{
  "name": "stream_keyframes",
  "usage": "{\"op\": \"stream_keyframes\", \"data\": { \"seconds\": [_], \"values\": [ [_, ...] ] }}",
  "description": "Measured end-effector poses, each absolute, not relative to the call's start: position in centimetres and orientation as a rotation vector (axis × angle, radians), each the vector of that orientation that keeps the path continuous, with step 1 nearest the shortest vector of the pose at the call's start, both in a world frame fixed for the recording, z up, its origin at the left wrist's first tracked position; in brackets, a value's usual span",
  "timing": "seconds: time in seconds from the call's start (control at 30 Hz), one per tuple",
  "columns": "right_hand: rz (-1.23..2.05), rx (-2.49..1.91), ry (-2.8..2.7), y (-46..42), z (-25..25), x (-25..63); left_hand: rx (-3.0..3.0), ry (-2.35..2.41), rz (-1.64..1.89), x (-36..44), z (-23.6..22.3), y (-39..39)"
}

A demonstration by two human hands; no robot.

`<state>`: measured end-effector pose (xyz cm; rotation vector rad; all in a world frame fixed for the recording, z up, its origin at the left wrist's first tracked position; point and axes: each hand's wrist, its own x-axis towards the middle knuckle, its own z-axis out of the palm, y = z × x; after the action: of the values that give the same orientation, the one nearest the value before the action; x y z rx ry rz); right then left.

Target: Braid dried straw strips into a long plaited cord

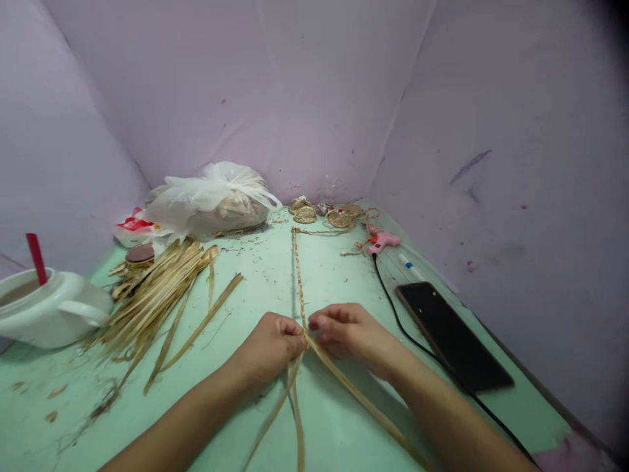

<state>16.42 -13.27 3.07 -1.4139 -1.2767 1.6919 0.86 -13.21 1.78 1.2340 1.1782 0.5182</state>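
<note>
A narrow braid of dried plant strips [299, 275] runs down the middle of the green table. My left hand [275, 344] pinches its near end between thumb and fingers. Loose strips [297, 419] fan out below that pinch toward me, and one wider strip [363, 396] slants off to the lower right under my right forearm. Just right of the braid is my right hand [346, 328], its fingers loosely bent and a little apart, with nothing visible in them. Part of the braid's end is hidden by my left fingers.
A bundle of dried strips [157, 295] lies left, beside a white cup [63, 308] with a red stick. At the back are a white plastic bag [211, 200] and woven discs [304, 215]. A pink glue gun [382, 241], its black cord and a phone [455, 334] lie right.
</note>
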Motion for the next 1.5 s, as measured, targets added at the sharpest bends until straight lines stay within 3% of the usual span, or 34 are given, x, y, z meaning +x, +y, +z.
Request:
{"op": "stream_keyframes", "data": {
  "seconds": [0.1, 0.47, 0.8, 0.97, 1.17, 1.33, 1.5],
  "values": [
    [1.979, -1.322, -1.183, -13.0, 2.2, 15.2, 1.352, 1.162, 0.453, 0.5, 1.9, -13.0],
    [1.525, -1.457, -1.405, -13.3, -0.9, 14.7, 1.778, 1.482, 0.283, 0.1, 2.4, -13.3],
    [1.706, -1.387, -1.081, -14.2, 0.8, 14.2, 2.088, 1.528, 0.353, 1.6, 2.9, -16.7],
    [1.728, -1.324, -1.061, -14.1, 0.7, 14.2, 1.767, 1.393, 0.313, 0.1, 4.3, -14.7],
    [1.759, -1.277, -1.085, -14.1, 0.9, 14.1, 1.156, 1.502, 0.665, -1.1, 3.7, -11.2],
    [1.749, -1.244, -1.097, -13.8, 0.5, 14.2, 1.237, 1.514, 0.818, -0.2, 1.6, -8.0],
    [1.664, -1.249, -1.161, -13.6, -0.3, 13.9, 1.183, 1.683, 0.838, 1.0, 1.2, 0.4]
  ]
}}
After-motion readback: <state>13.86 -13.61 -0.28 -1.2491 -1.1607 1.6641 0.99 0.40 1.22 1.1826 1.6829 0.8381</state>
